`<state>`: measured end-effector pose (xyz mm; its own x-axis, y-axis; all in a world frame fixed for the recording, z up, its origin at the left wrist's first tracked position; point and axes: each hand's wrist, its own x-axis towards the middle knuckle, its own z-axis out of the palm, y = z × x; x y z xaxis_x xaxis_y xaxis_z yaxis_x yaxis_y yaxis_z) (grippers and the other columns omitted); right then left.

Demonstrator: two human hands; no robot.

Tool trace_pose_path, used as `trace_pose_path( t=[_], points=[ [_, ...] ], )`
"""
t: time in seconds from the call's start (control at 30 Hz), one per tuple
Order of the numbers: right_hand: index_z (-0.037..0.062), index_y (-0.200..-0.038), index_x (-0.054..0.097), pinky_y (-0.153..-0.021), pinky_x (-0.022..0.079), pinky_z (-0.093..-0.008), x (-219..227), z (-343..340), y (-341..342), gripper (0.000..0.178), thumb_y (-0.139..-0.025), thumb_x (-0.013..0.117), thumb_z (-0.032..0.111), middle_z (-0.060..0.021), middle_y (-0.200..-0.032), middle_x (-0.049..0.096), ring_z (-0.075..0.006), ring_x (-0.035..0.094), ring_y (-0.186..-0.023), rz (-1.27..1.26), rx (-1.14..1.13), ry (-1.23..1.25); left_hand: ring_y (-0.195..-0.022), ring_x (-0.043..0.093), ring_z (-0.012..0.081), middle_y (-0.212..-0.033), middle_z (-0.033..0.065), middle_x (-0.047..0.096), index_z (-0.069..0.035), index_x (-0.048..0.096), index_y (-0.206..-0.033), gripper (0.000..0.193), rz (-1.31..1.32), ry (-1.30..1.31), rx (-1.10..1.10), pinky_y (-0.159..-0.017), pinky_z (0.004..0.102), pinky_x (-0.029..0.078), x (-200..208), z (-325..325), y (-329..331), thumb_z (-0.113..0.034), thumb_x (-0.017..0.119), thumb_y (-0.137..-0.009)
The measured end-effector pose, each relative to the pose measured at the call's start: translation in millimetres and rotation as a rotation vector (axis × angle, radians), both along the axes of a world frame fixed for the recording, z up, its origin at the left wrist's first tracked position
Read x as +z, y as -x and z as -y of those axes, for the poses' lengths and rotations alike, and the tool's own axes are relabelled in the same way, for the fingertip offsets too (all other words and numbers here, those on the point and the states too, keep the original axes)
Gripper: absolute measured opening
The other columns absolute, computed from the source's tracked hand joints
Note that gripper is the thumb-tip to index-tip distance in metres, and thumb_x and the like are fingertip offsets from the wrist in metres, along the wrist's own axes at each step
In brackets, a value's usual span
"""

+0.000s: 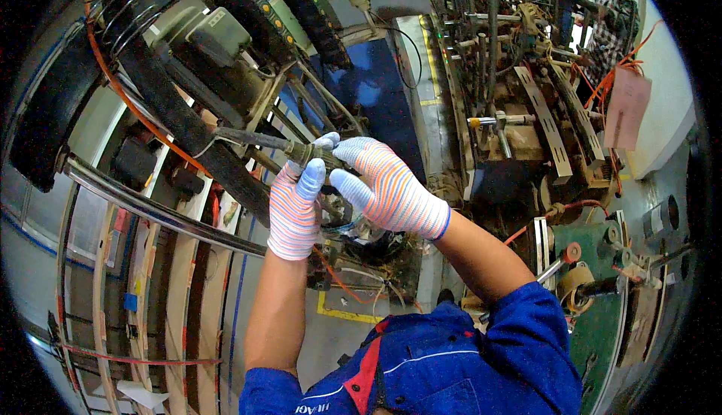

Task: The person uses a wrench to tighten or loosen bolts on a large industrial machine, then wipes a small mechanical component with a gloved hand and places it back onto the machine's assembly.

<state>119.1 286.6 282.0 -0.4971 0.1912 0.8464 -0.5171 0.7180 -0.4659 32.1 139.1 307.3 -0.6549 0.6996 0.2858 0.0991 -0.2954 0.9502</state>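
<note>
Both my hands wear knit gloves with orange, blue and white stripes and pale blue fingertips. My left hand (293,208) is closed around a dark, dirty cylindrical cable connector (299,151), its thumb and fingertips against it. A thick dark cable (252,137) runs out of the connector to the left. On the other side my right hand (387,186) has its thumb and fingers curled at the connector's right end, close to the left fingertips. What lies between the right fingertips is mostly covered by the glove.
A grey boxy unit (218,37) stands on a frame at upper left, beside a ribbed black hose (154,95) and an orange cable (139,118). Machinery with slotted metal bars (543,124) fills the right. A green bench (605,340) holds tape rolls (575,286). Another person (613,28) stands far right.
</note>
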Motion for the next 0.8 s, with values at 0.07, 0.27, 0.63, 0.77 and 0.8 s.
trace_pose_path(
  t=[0.07,0.27,0.63,0.77,0.8],
  points=[
    [0.0024,-0.095,0.063,-0.084,0.05,-0.0473,-1.8,-1.1,7.0,0.03,-0.077,0.079,0.021,-0.0188,-0.094,0.065,-0.04,0.063,-0.091,-0.032,0.032,0.032,-0.121,0.059,0.0241,-0.129,0.0129,0.066,0.0,0.064,-0.129,0.042,0.05,0.03,0.001,-0.108,0.0398,0.042,3.5,1.9,-1.7,-0.027,0.069,-0.097],
    [0.0015,-0.095,0.065,-0.078,0.05,-0.0471,1.4,3.9,3.3,0.03,-0.083,0.075,0.028,-0.0201,-0.088,0.064,-0.0406,0.062,-0.086,0.014,0.002,0.083,-0.119,0.06,0.0227,-0.128,0.0128,0.065,0.001,0.062,-0.13,0.049,-0.006,0.006,0.03,-0.106,0.0389,0.042,3.0,1.4,-0.3,-0.033,0.069,-0.096],
    [0.0047,-0.1,0.065,-0.081,0.05,-0.0471,-0.8,-3.5,6.5,0.03,-0.085,0.073,0.03,-0.0152,-0.076,0.061,-0.0383,0.062,-0.076,-0.045,-0.133,-0.165,-0.109,0.063,0.0222,-0.117,0.0132,0.068,0.003,0.062,-0.122,0.043,0.064,-0.049,0.075,-0.099,0.0358,0.047,14.9,-3.6,-11.4,-0.033,0.066,-0.099],
    [0.005,-0.1,0.067,-0.081,0.051,-0.0468,-3.5,-3.0,6.6,0.032,-0.086,0.072,0.034,-0.015,-0.072,0.06,-0.0373,0.062,-0.073,-0.149,-0.193,-0.167,-0.109,0.063,0.0227,-0.116,0.013,0.068,0.003,0.063,-0.122,0.048,0.053,-0.034,0.066,-0.099,0.0364,0.047,17.5,-5.9,-13.1,-0.039,0.066,-0.098],
    [0.005,-0.099,0.067,-0.079,0.051,-0.0469,-3.9,-2.6,6.9,0.032,-0.087,0.072,0.034,-0.0156,-0.073,0.061,-0.0377,0.062,-0.073,-0.164,-0.187,-0.139,-0.109,0.063,0.0228,-0.117,0.0129,0.068,0.003,0.063,-0.121,0.05,0.05,-0.015,0.062,-0.1,0.0366,0.046,18.8,-5.8,-12.8,-0.04,0.066,-0.098]
  ],
)
